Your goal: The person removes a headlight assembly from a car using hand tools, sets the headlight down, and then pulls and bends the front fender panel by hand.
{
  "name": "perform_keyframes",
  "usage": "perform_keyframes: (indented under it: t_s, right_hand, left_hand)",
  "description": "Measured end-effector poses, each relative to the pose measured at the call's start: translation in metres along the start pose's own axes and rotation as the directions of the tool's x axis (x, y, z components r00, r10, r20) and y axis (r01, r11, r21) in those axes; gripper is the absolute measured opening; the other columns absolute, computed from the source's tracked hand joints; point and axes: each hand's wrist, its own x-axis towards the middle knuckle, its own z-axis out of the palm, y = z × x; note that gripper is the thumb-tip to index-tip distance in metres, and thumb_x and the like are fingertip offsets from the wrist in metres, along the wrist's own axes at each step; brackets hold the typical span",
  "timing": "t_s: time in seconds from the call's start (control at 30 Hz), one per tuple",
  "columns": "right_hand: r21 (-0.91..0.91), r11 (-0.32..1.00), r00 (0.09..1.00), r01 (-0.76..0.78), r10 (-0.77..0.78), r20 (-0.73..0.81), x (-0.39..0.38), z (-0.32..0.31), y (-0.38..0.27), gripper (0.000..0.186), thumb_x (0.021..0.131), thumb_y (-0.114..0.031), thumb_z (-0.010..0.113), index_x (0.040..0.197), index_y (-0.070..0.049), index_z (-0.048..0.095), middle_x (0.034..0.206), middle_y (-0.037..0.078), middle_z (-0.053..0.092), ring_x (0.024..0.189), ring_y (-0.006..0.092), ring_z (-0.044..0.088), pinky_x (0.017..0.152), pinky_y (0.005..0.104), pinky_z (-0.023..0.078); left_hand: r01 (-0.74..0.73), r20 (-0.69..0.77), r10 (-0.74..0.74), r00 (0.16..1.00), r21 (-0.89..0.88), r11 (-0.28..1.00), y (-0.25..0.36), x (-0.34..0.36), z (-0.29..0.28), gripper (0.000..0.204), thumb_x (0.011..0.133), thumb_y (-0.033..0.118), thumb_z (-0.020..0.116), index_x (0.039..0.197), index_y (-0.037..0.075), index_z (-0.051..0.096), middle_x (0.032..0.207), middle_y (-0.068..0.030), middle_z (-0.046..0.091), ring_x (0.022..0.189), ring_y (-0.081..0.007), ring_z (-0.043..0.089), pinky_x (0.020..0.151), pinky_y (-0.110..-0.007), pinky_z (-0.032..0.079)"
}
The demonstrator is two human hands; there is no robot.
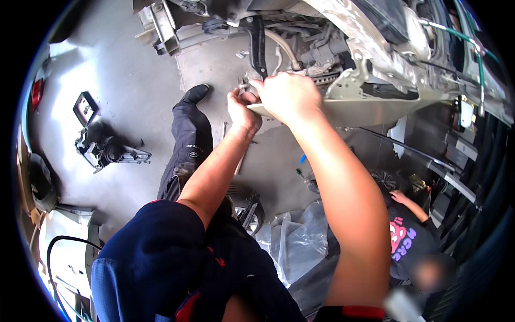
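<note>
My left hand (244, 112) is closed at the pointed front end of a beige fender panel (370, 111), its fingers curled upward. Just above its fingertips shows a small metal piece (244, 84), too small to name. My right hand (292, 95) lies over the panel's front end with its fingers bent into a fist and the thumb toward the left hand. What the right fingers hold is hidden. Directly behind the hands, a black bracket arm (257, 45) hangs down from the opened-up car front (322, 48).
A removed headlight unit (110, 147) and a dark-rimmed tray (85, 109) lie on the floor at left. Below are a wheel (248, 209) and clear plastic sheeting (300, 241). Another person (413, 236) is low at right, near a long dark rod (402, 144).
</note>
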Motion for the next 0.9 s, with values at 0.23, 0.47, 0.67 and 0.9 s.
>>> perform_keyframes:
  t_s: [0.23, 0.47, 0.67, 0.9]
  right_hand:
    - [-0.05, 0.979, 0.84, 0.196, -0.194, -0.506, -0.026, 0.015, 0.029, 0.044, 0.101, -0.04, 0.058, 0.072, -0.009, 0.068, 0.073, 0.011, 0.073, 0.065, 0.0302, 0.072, 0.06, 0.0463, 0.056]
    - [0.094, 0.995, 0.867, -0.032, 0.074, -0.493, -0.044, -0.001, 0.086, 0.035, 0.098, -0.034, 0.06, 0.073, -0.01, 0.065, 0.067, 0.013, 0.067, 0.062, 0.0373, 0.067, 0.06, 0.0492, 0.053]
    - [0.038, 0.993, 0.853, -0.109, 0.113, -0.509, -0.041, -0.001, 0.084, 0.047, 0.094, -0.049, 0.061, 0.068, -0.011, 0.068, 0.061, 0.014, 0.067, 0.058, 0.0363, 0.069, 0.055, 0.0472, 0.055]
    - [0.056, 0.989, 0.904, -0.136, 0.148, -0.4, -0.041, -0.011, 0.082, 0.054, 0.094, -0.053, 0.062, 0.066, -0.007, 0.065, 0.062, 0.019, 0.066, 0.061, 0.041, 0.068, 0.059, 0.0493, 0.055]
  left_hand:
    - [-0.036, 0.001, 0.036, 0.999, 0.035, 0.999, 0.002, 0.018, -0.021, 0.05, 0.103, 0.036, 0.032, 0.069, 0.009, 0.056, 0.063, -0.0066, 0.058, 0.06, -0.0222, 0.049, 0.065, -0.038, 0.044]
    - [-0.195, -0.147, 0.217, 0.965, 0.149, 0.969, 0.0, -0.003, 0.002, 0.05, 0.104, 0.036, 0.029, 0.097, -0.001, 0.063, 0.061, -0.0095, 0.055, 0.065, -0.0262, 0.056, 0.076, -0.041, 0.05]
    - [-0.197, -0.024, 0.209, 0.978, 0.239, 0.951, 0.007, 0.006, -0.007, 0.054, 0.105, 0.033, 0.026, 0.098, -0.002, 0.067, 0.056, -0.0065, 0.048, 0.052, -0.0225, 0.047, 0.066, -0.037, 0.049]
    - [-0.246, -0.011, 0.263, 0.965, 0.321, 0.915, 0.007, 0.007, -0.002, 0.057, 0.107, 0.033, 0.024, 0.101, -0.003, 0.068, 0.057, -0.0045, 0.044, 0.053, -0.0202, 0.044, 0.058, -0.035, 0.047]
